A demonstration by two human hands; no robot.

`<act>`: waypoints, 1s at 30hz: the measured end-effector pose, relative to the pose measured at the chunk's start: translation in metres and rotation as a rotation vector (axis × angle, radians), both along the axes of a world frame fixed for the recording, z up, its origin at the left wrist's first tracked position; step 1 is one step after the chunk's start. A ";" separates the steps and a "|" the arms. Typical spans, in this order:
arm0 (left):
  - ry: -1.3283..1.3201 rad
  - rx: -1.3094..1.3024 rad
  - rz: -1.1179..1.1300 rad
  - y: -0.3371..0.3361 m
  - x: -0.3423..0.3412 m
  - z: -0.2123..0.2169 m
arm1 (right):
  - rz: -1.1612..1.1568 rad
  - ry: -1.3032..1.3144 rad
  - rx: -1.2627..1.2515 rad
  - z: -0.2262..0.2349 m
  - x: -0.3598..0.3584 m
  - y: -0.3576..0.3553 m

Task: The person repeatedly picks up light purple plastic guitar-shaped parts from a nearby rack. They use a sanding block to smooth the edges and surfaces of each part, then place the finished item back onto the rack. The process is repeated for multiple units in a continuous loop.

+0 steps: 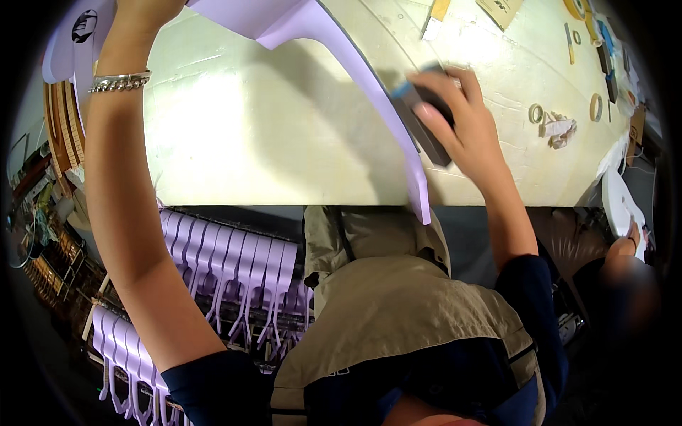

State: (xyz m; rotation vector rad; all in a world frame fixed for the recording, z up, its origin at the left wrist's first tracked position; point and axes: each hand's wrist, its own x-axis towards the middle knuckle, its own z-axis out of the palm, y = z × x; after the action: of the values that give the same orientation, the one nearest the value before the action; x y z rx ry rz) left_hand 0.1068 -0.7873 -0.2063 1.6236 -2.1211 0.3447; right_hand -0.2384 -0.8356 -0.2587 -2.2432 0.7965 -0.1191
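A glossy lilac curved piece (348, 60) with a long, narrowing arm lies across the pale table, the arm's tip reaching past the near edge. My right hand (462, 117) is closed round a dark block (426, 128) with a blue patch at its far end. The block lies along the outer edge of the lilac arm, and motion blurs both it and my fingers. At the top left, my left hand (148, 10) is beside the wide end of the lilac piece. Its fingers are cut off by the picture's edge.
Racks of lilac pieces (227, 255) stand below the table at the left. Tape rings (536, 113), crumpled paper (559, 130), a scraper-like tool (435, 20) and brown cardboard (499, 11) lie on the table (227, 156). At the far right, another person's hand (626, 241) touches a white piece (619, 202).
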 end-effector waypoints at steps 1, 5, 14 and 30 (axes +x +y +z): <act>0.016 -0.001 -0.006 -0.002 -0.001 0.002 | 0.012 0.054 0.036 0.004 -0.023 0.003; 0.032 0.043 0.117 0.010 -0.012 0.021 | -0.009 0.109 0.142 0.019 -0.074 -0.001; 1.597 -0.728 0.830 0.084 -0.162 -0.089 | -0.198 0.170 -0.455 -0.019 -0.021 -0.081; 2.146 -0.214 0.820 0.010 -0.181 -0.082 | -0.253 -0.312 0.498 -0.016 0.058 -0.101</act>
State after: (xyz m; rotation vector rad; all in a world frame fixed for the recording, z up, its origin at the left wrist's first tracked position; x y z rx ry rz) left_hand -0.0741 -0.7771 -0.2887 1.2558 0.1734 -0.6810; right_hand -0.1804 -0.9369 -0.2745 -1.6032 0.8277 -0.3431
